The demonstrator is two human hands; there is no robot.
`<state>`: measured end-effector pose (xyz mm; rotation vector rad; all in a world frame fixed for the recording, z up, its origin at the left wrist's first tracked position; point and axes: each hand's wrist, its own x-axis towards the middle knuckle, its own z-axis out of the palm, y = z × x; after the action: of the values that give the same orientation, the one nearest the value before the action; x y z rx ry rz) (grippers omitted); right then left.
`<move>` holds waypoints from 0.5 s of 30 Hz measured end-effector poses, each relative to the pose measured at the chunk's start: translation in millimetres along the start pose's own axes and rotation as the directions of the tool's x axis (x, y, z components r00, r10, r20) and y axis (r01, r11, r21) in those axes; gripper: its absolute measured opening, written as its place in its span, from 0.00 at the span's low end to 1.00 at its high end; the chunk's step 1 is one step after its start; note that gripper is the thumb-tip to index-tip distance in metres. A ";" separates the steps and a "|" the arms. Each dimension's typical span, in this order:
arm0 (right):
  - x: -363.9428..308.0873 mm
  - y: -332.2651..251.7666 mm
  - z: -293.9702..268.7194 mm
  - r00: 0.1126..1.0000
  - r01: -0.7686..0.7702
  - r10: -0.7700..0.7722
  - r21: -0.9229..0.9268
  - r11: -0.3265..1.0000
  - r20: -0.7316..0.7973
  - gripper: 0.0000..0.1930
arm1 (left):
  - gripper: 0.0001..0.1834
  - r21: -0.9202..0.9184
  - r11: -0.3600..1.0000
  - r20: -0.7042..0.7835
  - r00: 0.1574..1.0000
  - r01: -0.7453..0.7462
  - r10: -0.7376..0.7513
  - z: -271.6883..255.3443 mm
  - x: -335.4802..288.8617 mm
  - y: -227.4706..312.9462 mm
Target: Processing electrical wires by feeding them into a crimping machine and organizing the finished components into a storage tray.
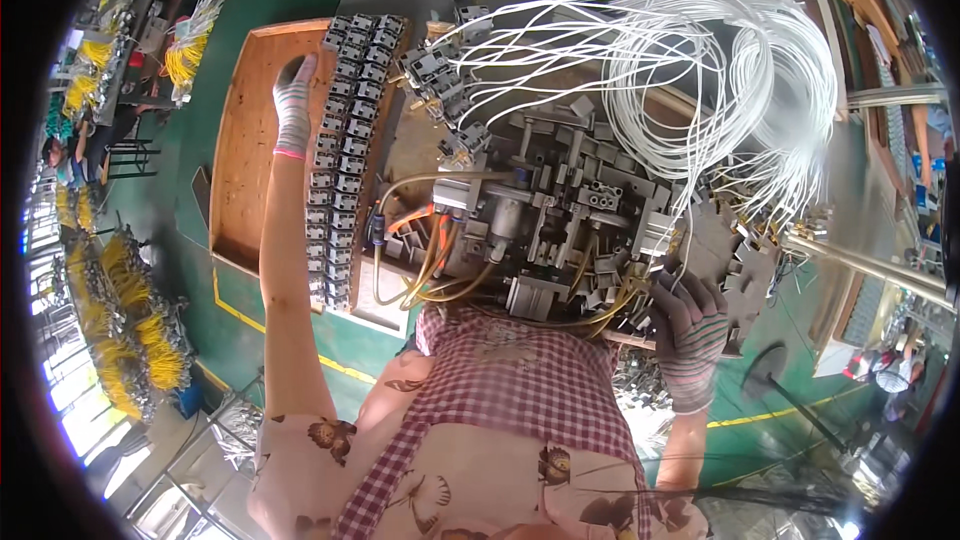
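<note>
My left hand (pixel 292 105), in a striped glove, is stretched out over a shallow wooden tray (pixel 235 140), beside the far end of two long rows of small metal-and-black blocks (pixel 345 145). Its fingers are foreshortened and mostly hidden, so I cannot tell their grip. At the near right edge of a metal fixture (pixel 560 210), my right hand (pixel 690 330) has its gloved fingers curled. A white wire (pixel 688 240) runs down into them; what is at its end is hidden. Other white wires (pixel 640 40) lie in a big looped bundle, several ending in metal blocks (pixel 435 80).
Yellowish air hoses (pixel 400 290) curve round the fixture's left side. Loose metal pieces (pixel 740 290) lie at its right. A metal rail (pixel 870 270) juts in from the right. Bundles of yellow wires (pixel 130 310) hang far left, and a dark round-topped stand (pixel 768 365) is at right.
</note>
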<state>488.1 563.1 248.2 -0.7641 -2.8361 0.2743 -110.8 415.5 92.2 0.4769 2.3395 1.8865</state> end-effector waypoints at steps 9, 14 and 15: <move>-0.4 -4.1 17.9 0.947 -0.075 0.050 -0.067 0.995 -0.317 0.15 | 0.20 -0.015 0.925 0.074 0.923 0.381 -0.379 30.5 31.0 -6.5; -16.1 -8.7 9.3 0.907 -0.391 0.411 0.544 0.743 0.090 0.19 | 0.22 -0.350 0.937 -0.018 1.000 -0.019 0.014 -10.5 -16.5 30.4; -23.2 -11.0 23.1 0.820 -0.382 0.563 0.831 0.404 0.103 0.24 | 0.23 -0.338 0.940 0.037 0.998 -0.036 0.051 -23.9 -27.2 39.0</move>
<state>497.2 538.9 225.3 -1.2166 -1.8109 1.4177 -84.6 392.1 132.1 0.5288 1.9323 2.2106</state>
